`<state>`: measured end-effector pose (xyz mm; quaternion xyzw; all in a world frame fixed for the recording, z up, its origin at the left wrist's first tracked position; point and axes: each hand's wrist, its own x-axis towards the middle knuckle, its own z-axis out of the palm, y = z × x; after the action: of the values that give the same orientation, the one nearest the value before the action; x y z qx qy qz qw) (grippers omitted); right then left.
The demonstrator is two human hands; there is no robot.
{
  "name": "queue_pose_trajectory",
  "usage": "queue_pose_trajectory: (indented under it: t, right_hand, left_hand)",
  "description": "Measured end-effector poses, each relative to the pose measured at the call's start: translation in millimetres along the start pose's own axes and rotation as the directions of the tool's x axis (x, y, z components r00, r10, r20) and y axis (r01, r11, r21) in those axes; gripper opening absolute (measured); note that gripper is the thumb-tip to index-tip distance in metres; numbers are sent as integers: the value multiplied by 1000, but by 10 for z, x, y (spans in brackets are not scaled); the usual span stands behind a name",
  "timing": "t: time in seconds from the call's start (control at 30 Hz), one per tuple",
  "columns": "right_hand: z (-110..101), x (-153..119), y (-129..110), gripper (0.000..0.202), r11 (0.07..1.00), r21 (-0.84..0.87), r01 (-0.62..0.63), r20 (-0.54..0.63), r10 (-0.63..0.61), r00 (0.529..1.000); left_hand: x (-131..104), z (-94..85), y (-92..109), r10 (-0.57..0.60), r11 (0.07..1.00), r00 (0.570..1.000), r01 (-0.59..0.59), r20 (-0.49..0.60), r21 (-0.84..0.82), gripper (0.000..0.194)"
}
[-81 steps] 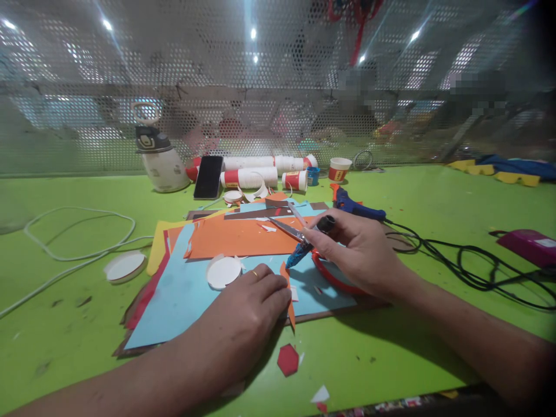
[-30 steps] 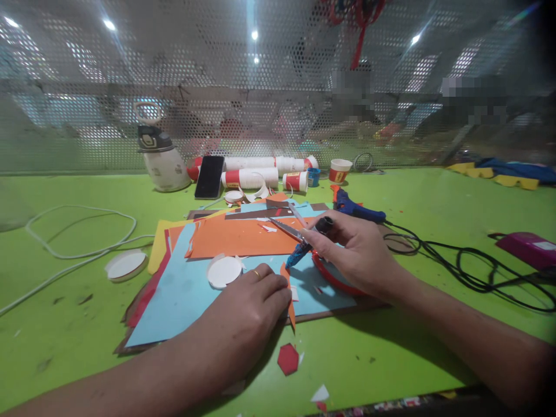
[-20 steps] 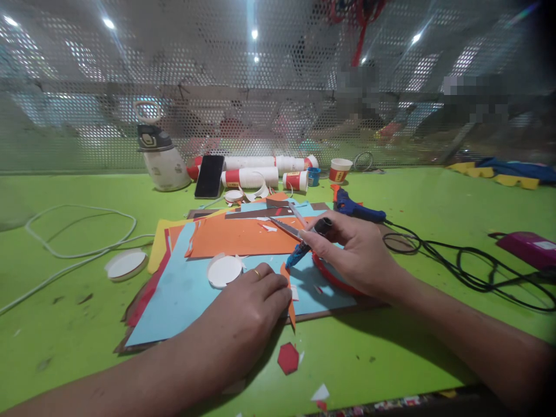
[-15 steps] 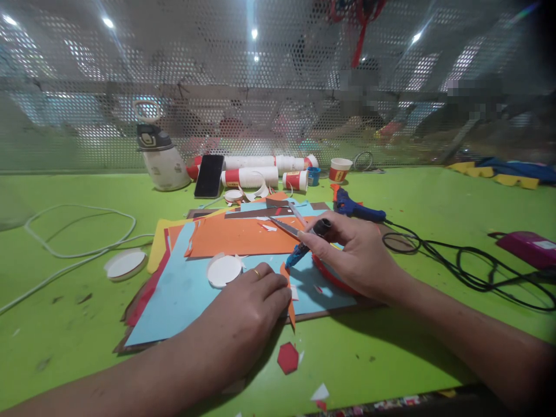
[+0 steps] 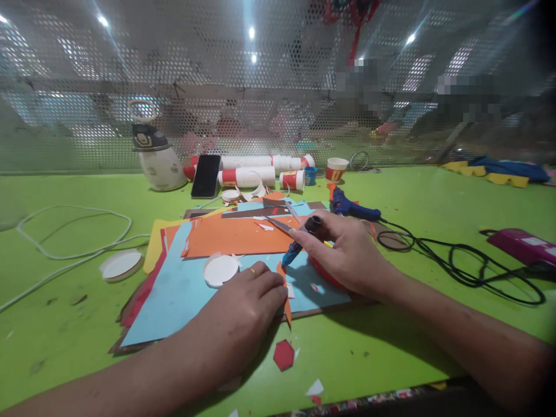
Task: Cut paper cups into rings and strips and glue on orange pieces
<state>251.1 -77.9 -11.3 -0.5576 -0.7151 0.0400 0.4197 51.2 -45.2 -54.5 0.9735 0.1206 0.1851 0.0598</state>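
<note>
My right hand point(image 5: 350, 249) grips a blue marker point(image 5: 292, 253) with a black end, its lower tip against an orange paper strip point(image 5: 287, 313). A pair of scissors is held in that hand too; its blades point(image 5: 278, 224) point away to the left and a red handle point(image 5: 322, 272) shows beneath the palm. Fingers bent, my left hand point(image 5: 247, 315) presses the strip onto a light blue sheet point(image 5: 165, 301); its thumb is hidden. Just beyond that hand lies a white paper disc point(image 5: 221, 270). A red hexagon point(image 5: 284, 355) rests on the green table nearer me.
Behind the paper stack stand a phone point(image 5: 205, 176), a bottle point(image 5: 160, 168) and stacked paper cups point(image 5: 247, 177). A blue glue gun point(image 5: 354, 208) lies to the right, its black cord point(image 5: 460, 278) looped on the table. Another white disc point(image 5: 121, 265) and a pale cable point(image 5: 73, 260) are at left.
The whole view has shifted slightly. Both hands keep the same pose, with the marker's tip still at the top of the orange strip.
</note>
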Motion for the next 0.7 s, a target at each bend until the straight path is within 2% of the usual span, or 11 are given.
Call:
queue_pose_trajectory:
  t: [0.13,0.27,0.33,0.5,0.7]
  right_hand:
    - [-47,9,-40,26,999,47,-2,-48,5,999]
    - [-169,29,-98,24,985,172,-8,-229,47,972]
    - [-193,31,-103,25,975,224,-1,-278,65,958]
    - [-96,-7,-30,22,978,207,-32,-148,63,987]
    - [-23,-26,17,20,987,160,-20,-93,36,995]
  left_hand:
    - [-3,10,2,0,1000,1000,0,8,-5,17]
    - [-7,27,9,-26,1000,999,26,18,-4,18]
    - [-8,28,12,-21,1000,999,21,24,-3,18]
    - [-4,8,9,-23,1000,999,23,27,-6,17]
    - [3,-6,-1,15,1000,1000,-15,17,12,17]
